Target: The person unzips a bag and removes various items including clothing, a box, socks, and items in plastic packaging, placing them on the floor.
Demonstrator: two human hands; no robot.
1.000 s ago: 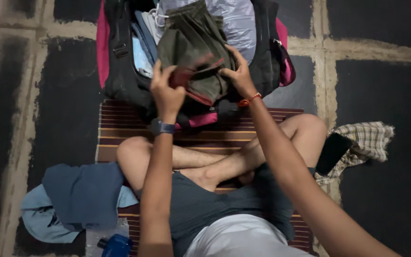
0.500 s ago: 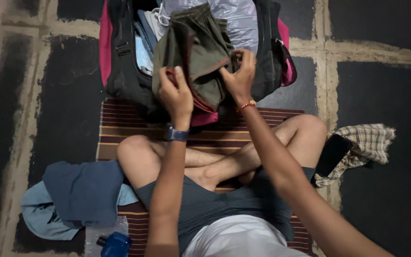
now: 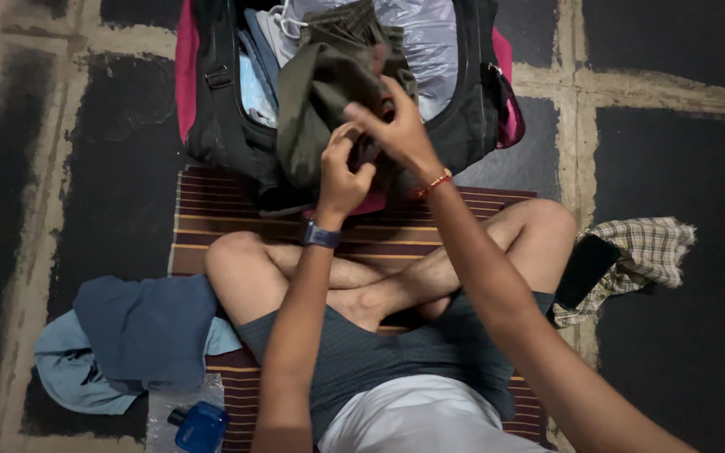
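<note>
An olive-green garment (image 3: 320, 92) hangs out of the open black and pink bag (image 3: 211, 109) in front of my crossed legs. My left hand (image 3: 341, 172), with a dark watch on its wrist, grips the garment's lower fold. My right hand (image 3: 396, 126), with a red thread bracelet, pinches the same cloth just above and right of the left one. Both hands are raised over the bag's front edge. Folded clothes and a silvery plastic packet (image 3: 430, 42) lie inside the bag.
I sit on a striped brown mat (image 3: 211, 218) on a dark tiled floor. Blue clothes (image 3: 127, 335) lie at my left, with a blue bottle (image 3: 199, 424) near them. A checked cloth (image 3: 639, 252) and a black phone (image 3: 589, 268) lie at my right.
Both hands have come closer together on the olive garment and bunched it. The red inner part seen before is now mostly hidden.
</note>
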